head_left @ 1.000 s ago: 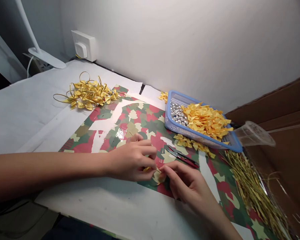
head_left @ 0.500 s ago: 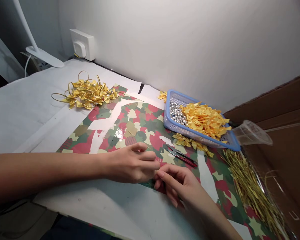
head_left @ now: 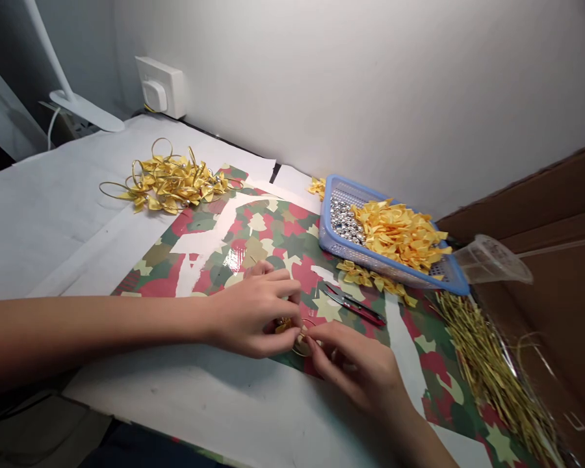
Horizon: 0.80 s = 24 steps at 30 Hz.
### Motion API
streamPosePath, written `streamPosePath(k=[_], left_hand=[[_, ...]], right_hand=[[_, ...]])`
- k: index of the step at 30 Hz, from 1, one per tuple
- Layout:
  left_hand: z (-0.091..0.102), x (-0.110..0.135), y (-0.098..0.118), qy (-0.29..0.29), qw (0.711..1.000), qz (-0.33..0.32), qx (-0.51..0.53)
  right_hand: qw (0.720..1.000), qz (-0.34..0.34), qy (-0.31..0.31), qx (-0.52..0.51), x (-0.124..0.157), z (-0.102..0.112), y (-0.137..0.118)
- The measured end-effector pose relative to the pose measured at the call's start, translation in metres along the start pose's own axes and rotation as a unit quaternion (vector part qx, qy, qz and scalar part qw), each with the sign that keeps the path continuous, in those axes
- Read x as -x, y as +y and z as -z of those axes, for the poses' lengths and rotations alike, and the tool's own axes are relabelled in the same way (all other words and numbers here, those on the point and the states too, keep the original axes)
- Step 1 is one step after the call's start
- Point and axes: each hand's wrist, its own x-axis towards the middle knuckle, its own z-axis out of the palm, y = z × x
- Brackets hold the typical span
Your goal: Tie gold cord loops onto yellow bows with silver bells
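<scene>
My left hand (head_left: pixel 251 316) and my right hand (head_left: pixel 355 367) meet low on the patterned mat, with their fingertips pinching a small gold ribbon bow (head_left: pixel 285 325). A thin gold wire loop (head_left: pixel 303 338) shows beside it, partly hidden by my fingers. The small black-and-red snips (head_left: pixel 353 304) lie just above my right hand, not touching it. Several loose yellow bows (head_left: pixel 370 277) lie beyond my fingers, against the basket.
A blue plastic basket (head_left: pixel 370 255) holds silver beads and yellow bows. Several finished wire-looped bows (head_left: pixel 173 183) lie at the far left. Gold wire strands (head_left: pixel 487 367) lie at the right, below a clear plastic cup (head_left: pixel 490 259) and next to a cardboard box (head_left: pixel 560 221).
My hands have come back together after parting slightly half a second ago. My right hand has moved up around the bow, and the wire loop now shows between my fingers.
</scene>
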Motion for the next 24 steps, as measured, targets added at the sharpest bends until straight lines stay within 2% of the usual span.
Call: streamPosePath(k=[3, 6, 13, 20, 22, 24], left_hand=[[0.0015, -0.0011, 0.0000, -0.027, 0.999, 0.024, 0.031], [0.0025, -0.0019, -0.0001, -0.057, 0.995, 0.047, 0.066], [0.0051, -0.0028, -0.0022, -0.089, 0.983, 0.086, 0.137], [0.0030, -0.0032, -0.0055, -0.090, 0.978, 0.105, 0.158], [0.0028, -0.0031, -0.0065, -0.085, 0.978, 0.104, 0.160], [0.0026, -0.0027, -0.0069, -0.071, 0.982, 0.093, 0.151]], right_hand=[[0.994, 0.078, 0.027, 0.071, -0.0014, 0.0013, 0.0021], [0.984, 0.139, 0.023, 0.106, -0.0041, 0.0047, 0.0030], [0.973, 0.180, 0.020, 0.139, -0.0017, 0.0082, 0.0069], [0.976, 0.171, 0.044, 0.127, -0.0033, 0.0066, 0.0020], [0.988, 0.123, 0.040, 0.086, -0.0039, 0.0072, 0.0000], [0.998, 0.045, 0.035, 0.024, -0.0043, 0.0078, -0.0009]])
